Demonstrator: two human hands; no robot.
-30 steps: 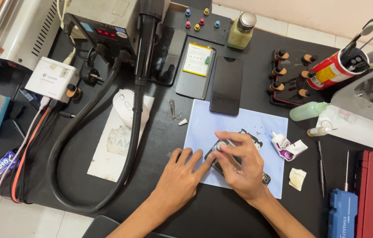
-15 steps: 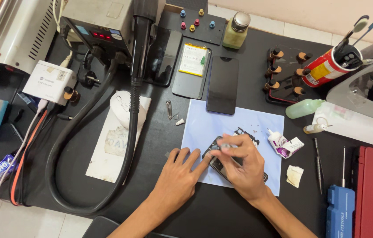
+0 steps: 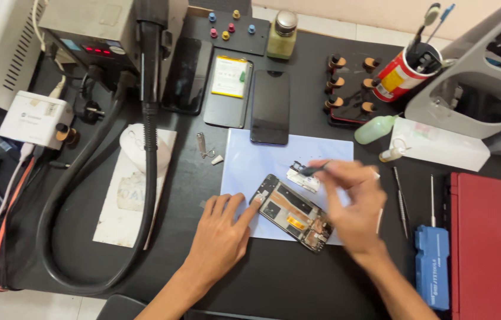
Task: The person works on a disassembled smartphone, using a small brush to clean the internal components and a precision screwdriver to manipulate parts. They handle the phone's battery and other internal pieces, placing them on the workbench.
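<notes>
**A:** How do the two hands lie?

**B:** Both forearms come in from six o'clock. The left hand (image 3: 222, 232) lies flat, palm down, on the black bench (image 3: 274, 278), its fingers pointing toward one o'clock. The right hand (image 3: 354, 204) is raised and blurred, wrist bent, its knuckles turned toward eleven o'clock.

**A:** And the opened phone?

**B:** The opened phone (image 3: 295, 212) lies back-up on the pale blue sheet (image 3: 244, 169) in the middle of the bench, set slantwise from ten o'clock to four o'clock. Its four o'clock end sits at the sheet's lower edge.

**A:** What room is there around it?

**B:** At twelve o'clock of it there is bare sheet, then a dark phone (image 3: 270, 106) overlapping the sheet's top edge. At three o'clock, past the right hand, thin tools (image 3: 399, 198) lie near a blue case (image 3: 433, 264) and a red case (image 3: 493, 243). At nine o'clock the thick black hose (image 3: 105, 160) curves around a white paper (image 3: 129, 189), well apart from the phone. Bare bench runs along six o'clock.

**A:** The fingers?

**B:** The left fingers are loosely spread; the forefinger tip touches the phone's ten o'clock corner, and nothing is held. The right thumb and forefinger pinch a thin dark tool (image 3: 314, 170), whose tip points to a small white part (image 3: 302, 178) lying just beside the phone at twelve o'clock. Whether the tip touches that part, I cannot tell
</notes>
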